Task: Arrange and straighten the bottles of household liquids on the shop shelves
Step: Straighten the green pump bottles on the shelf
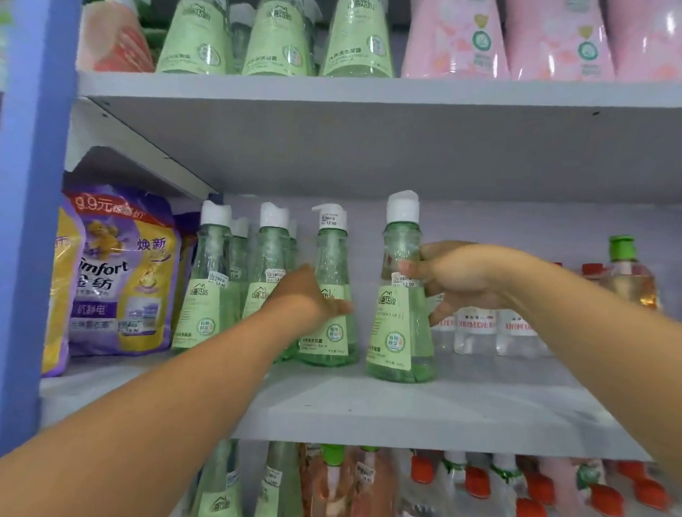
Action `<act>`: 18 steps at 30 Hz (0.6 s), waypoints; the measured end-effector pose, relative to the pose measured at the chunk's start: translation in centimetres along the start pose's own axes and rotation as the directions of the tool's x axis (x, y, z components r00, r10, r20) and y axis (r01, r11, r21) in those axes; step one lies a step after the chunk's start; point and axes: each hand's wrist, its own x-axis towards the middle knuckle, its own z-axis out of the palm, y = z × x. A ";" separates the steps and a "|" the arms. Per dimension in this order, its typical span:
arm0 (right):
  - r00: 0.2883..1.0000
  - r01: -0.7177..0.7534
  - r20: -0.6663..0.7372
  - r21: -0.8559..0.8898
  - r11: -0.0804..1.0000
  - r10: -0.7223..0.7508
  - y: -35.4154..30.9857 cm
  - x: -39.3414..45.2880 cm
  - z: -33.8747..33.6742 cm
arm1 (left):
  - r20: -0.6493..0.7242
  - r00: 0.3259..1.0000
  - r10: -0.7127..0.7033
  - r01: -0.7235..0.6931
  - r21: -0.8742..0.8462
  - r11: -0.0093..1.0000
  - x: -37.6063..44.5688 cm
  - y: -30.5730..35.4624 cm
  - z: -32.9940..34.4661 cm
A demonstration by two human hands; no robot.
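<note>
Pale green bottles [401,311] are wearing white caps [402,208]; the purple-and-yellow pouch [124,272] is sitting beside a blue upright [25,205].

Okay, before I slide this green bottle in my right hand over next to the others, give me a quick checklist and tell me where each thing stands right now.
1. Right hand grips the separated green bottle at its neck: ok.
2. That bottle stands upright on the middle shelf: ok.
3. Left hand steadies the neighbouring green bottle, fingers across its label: ok.
4. Gap between the two bottles is bare shelf, nothing in the path: ok.
5. Bottle is in line with the front row: not ok, it sits apart to the right and nearer the front edge.
6. Small clear bottles behind the right hand are safe from the wrist: cannot tell, the hand hides part of them.
</note>
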 end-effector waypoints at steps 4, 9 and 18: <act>1.000 0.020 0.010 0.035 0.999 -0.021 0.6 0.5 -0.3 | 0.002 1.000 0.013 -0.014 0.012 1.000 0.3 0.1 0.4; 0.998 0.042 0.046 0.079 0.996 -0.046 0.9 0.7 -0.6 | 0.030 0.999 0.016 -0.014 -0.045 0.999 -1.1 -0.1 0.3; 0.966 0.187 0.126 0.263 0.947 -0.226 -1.4 1.0 5.5 | -0.012 0.989 0.150 -0.147 -0.282 0.948 -8.9 -0.6 -0.8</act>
